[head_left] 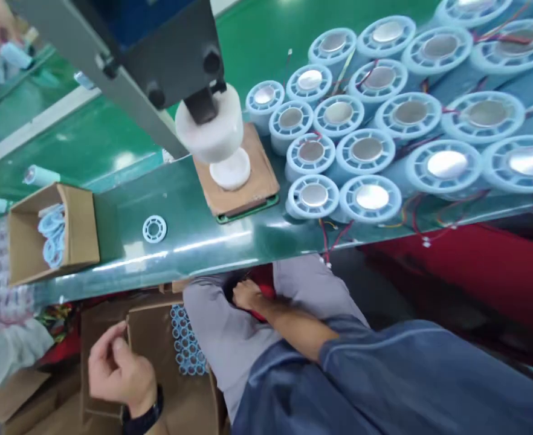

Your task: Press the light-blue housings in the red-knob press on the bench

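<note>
My left hand [122,370], with a dark band on the wrist, is raised at lower left over cardboard boxes. Its fingers are loosely curled, thumb apart from the index finger, and I see nothing in them. Between my thighs, against a red surface [265,279], my right hand [247,294] is closed; whatever it may grip is hidden. On the bench above lies a single light-blue slotted ring [154,229]. A press holds a white round head [212,124] over a white disc [231,169] on a brown board [257,163].
Several light-blue cylinders [313,194] with metal centres and loose wires crowd the bench's right side. A small cardboard box [81,232] holds blue rings at left. Below the bench, a carton [153,338] has blue ringed parts beside it. A co-worker's hand [3,27] shows top left.
</note>
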The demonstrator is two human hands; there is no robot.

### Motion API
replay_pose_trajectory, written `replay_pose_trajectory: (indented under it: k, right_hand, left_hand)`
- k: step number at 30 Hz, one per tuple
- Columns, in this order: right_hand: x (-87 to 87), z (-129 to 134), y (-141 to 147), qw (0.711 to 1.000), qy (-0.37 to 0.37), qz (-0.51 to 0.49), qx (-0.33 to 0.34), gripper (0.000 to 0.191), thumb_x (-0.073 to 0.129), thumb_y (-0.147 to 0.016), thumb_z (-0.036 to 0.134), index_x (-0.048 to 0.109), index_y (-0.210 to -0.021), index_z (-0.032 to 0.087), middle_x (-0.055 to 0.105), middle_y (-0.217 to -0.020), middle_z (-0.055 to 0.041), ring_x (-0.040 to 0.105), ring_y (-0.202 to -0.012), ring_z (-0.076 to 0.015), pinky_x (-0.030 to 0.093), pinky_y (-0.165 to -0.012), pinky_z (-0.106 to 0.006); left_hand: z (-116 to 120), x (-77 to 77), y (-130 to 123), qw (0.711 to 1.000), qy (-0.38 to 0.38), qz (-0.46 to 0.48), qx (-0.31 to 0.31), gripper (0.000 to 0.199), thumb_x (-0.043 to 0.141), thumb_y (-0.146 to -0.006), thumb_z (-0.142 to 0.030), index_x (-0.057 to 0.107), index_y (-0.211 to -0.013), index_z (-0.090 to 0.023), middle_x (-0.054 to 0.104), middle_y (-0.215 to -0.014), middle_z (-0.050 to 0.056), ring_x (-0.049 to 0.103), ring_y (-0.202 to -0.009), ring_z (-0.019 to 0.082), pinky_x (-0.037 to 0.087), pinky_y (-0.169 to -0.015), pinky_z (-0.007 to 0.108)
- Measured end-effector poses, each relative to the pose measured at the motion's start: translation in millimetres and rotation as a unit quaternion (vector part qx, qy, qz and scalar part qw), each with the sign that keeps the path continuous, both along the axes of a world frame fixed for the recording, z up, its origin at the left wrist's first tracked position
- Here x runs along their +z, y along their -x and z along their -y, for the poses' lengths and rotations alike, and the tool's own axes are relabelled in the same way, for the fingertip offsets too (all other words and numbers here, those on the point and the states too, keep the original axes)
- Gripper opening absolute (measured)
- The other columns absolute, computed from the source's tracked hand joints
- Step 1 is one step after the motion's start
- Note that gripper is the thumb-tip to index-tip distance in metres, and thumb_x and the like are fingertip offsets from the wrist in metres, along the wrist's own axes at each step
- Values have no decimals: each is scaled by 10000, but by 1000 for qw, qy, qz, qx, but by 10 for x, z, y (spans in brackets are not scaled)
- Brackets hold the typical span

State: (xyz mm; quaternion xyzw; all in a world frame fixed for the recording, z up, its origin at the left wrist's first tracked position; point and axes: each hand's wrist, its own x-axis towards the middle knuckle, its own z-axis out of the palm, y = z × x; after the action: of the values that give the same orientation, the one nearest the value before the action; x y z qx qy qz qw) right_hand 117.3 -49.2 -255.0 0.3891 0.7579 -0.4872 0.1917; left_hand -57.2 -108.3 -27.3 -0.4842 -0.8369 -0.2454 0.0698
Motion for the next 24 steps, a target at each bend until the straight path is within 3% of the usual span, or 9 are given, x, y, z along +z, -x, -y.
replay_pose_trajectory:
  k: [2,4,6,9,13,16,24]
  right_hand:
    - [3,-37,-14,999,19,-7,-36,329,551,-969,388,607,-1154,121,599,-1167,-100,591,-1084,-174,505,-980,-385]
    - [6,-114,-39,996,40,-16,-75,323,556,-967,383,609,-1149,121,600,-1165,-99,590,-1084,-173,504,-981,-385]
    - [-7,-181,-53,990,59,-25,-122,333,571,-959,376,605,-1154,109,599,-1164,-104,590,-1088,-179,505,-979,-386]
    - [-80,-207,2,974,72,-36,-212,346,580,-954,372,598,-1171,104,592,-1180,-109,585,-1105,-186,503,-984,-392]
    - [-232,-200,118,930,61,-54,-358,325,554,-968,376,603,-1188,141,576,-1237,-99,562,-1160,-197,478,-1028,-407]
    - [-272,-210,89,887,55,-93,-448,301,536,-978,378,617,-1173,163,579,-1251,-95,551,-1186,-193,452,-1062,-421]
    - [-116,-151,-158,788,39,-234,-568,332,542,-972,412,619,-1174,161,593,-1233,-97,561,-1177,-197,453,-1060,-429]
  left_hand:
    - [-612,280,20,987,-15,-50,-153,444,431,-955,-400,487,-1341,-189,565,-1308,133,556,-1236,304,450,-1072,514]
    - [-1222,432,-17,947,72,-98,-297,548,525,-906,-436,470,-1384,-175,428,-1493,143,385,-1405,329,319,-1173,529]
    - [-1715,441,-39,910,142,-134,-366,620,525,-898,-467,446,-1423,-145,272,-1596,141,221,-1485,344,200,-1217,543]
    - [-2108,312,0,894,155,-143,-395,580,430,-931,-458,479,-1417,-145,350,-1568,124,289,-1462,320,226,-1210,513]
    - [-2164,203,15,910,71,-170,-370,493,454,-891,-385,585,-1325,-191,576,-1396,61,495,-1321,287,350,-1152,483]
    - [-2107,226,-75,922,47,-205,-324,497,463,-833,-289,618,-1283,-142,656,-1275,92,589,-1191,309,431,-1067,519]
    - [-2001,325,-343,935,57,-216,-276,438,463,-819,-293,668,-1174,-137,683,-1076,107,613,-1041,303,465,-1012,516]
